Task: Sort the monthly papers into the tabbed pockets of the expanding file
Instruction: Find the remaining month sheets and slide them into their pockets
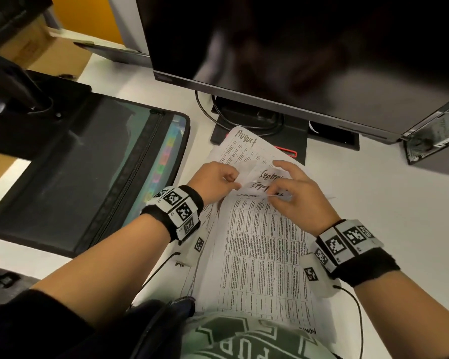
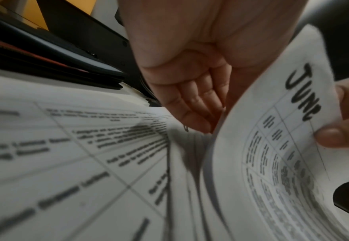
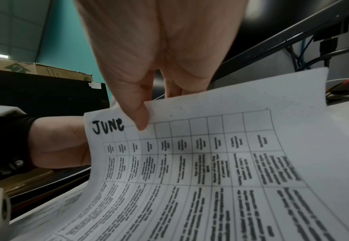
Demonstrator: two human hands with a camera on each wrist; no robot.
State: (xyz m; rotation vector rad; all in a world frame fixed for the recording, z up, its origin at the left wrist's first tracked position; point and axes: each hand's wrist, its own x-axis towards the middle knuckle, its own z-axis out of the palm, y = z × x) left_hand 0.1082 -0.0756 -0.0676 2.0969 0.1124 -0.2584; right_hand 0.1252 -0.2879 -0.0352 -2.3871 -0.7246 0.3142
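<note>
A large black flat-screen monitor (image 1: 296, 47) stands dark at the back of the white counter (image 1: 373, 203). To its left lies the black zip-edged expanding file (image 1: 75, 177), opened flat, a row of pastel coloured tabs (image 1: 163, 161) showing along its right edge; their lettering is too small to read. In front of the monitor stand, just right of the file, a stack of white printed table sheets (image 1: 259, 255) lies fanned on the counter.

The right hand (image 3: 140, 81) pinches the top edge of the white sheet headed "JUNE" (image 3: 190, 163) in black marker, thumb on the printed face and fingers behind, lifting it into a curl. The left hand (image 2: 186, 81) has its fingers curled, tucked in among the raised upper corners of the sheets; whether it truly grips any sheet I cannot tell.

Handwritten headings read "August" (image 1: 245, 138) on the far sheet, and two partly covered words beginning "Sept" (image 1: 263, 181) between the hands.
</note>
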